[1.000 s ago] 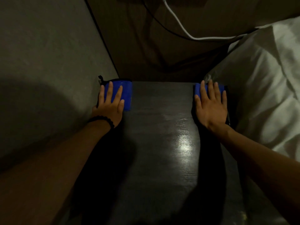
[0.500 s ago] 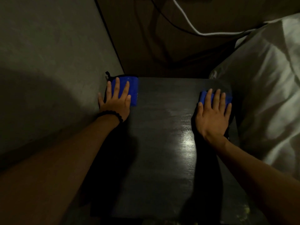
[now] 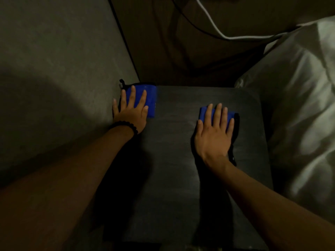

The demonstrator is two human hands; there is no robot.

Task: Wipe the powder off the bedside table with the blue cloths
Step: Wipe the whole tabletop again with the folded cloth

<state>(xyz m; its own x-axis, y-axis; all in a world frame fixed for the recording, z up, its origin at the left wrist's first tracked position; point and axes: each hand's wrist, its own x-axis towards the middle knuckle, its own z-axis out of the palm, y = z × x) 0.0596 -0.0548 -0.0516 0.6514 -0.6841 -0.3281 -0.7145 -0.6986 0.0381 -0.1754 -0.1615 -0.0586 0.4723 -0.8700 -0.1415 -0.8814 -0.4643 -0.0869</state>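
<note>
R hand (image 3: 213, 134), fingers spread flat on its blue cloth (image 3: 204, 113), has slid in from table (image 3: 174, 160) edge; L hand (image 3: 131, 110) likewise flat, unmoved on other cloth (image 3: 151, 100) — wiping underway.

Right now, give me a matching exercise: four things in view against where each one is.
1. left hand
2. right hand
3. white cable
4. pillow

A. along the back wall
B. flat on a blue cloth at the table's far left corner
C. right of the table
D. flat on a blue cloth right of the table's middle

Pairs: 1-B, 2-D, 3-A, 4-C
</note>
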